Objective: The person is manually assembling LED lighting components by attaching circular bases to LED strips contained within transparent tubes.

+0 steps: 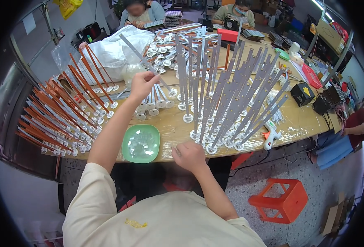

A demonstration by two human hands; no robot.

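Note:
My left hand (145, 85) is raised over the middle of the table, its fingers pinched on a long grey strip (132, 48). The strip tilts, its upper end to the far left, and a white round base (172, 92) shows at its lower end. My right hand (190, 155) is curled closed at the table's front edge; whatever its fingers may hold is hidden. Just beyond it, many grey strips with small dots (223, 90) stand upright on white round bases. A green square dish (141, 143) with small clear pieces sits between my arms.
Orange-and-white strips on bases (60, 113) crowd the left side. A white plastic bag (116, 49) and a heap of strips (165, 51) lie farther back. A glue gun (270, 136) rests at front right. A red stool (280, 199) stands below. Two people sit across the table.

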